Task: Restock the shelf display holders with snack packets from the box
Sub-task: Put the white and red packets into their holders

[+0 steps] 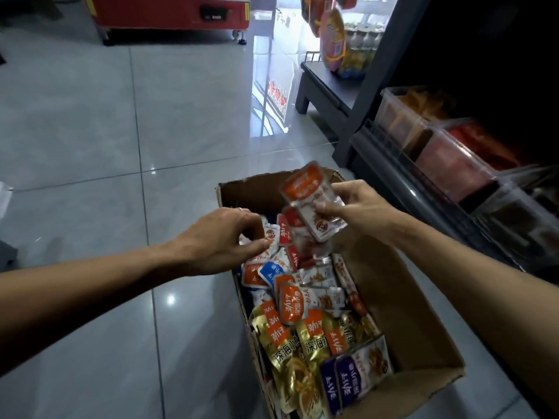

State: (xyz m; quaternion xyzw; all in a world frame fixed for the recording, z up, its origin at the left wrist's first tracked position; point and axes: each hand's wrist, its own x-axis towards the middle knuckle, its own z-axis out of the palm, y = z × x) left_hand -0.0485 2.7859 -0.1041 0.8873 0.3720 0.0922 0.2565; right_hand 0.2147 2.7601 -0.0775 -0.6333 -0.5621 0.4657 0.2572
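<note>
An open cardboard box (414, 316) stands on the floor, filled on its left side with several snack packets (305, 300) in orange, blue, gold and purple. My right hand (354, 207) holds a small stack of orange-and-clear packets (311, 201) above the far end of the box. My left hand (223, 237) reaches into the box and pinches an orange-and-white packet (270, 237) lying on the pile. Clear shelf display holders (447, 152) sit in a row on the dark shelf at the right, holding orange and red packets.
Glossy grey floor tiles (121, 131) stretch to the left and ahead. A red cabinet on wheels (169, 13) stands at the back. Hanging snack bags (332, 37) and bottled drinks (360, 46) sit beyond the dark shelf post (372, 80).
</note>
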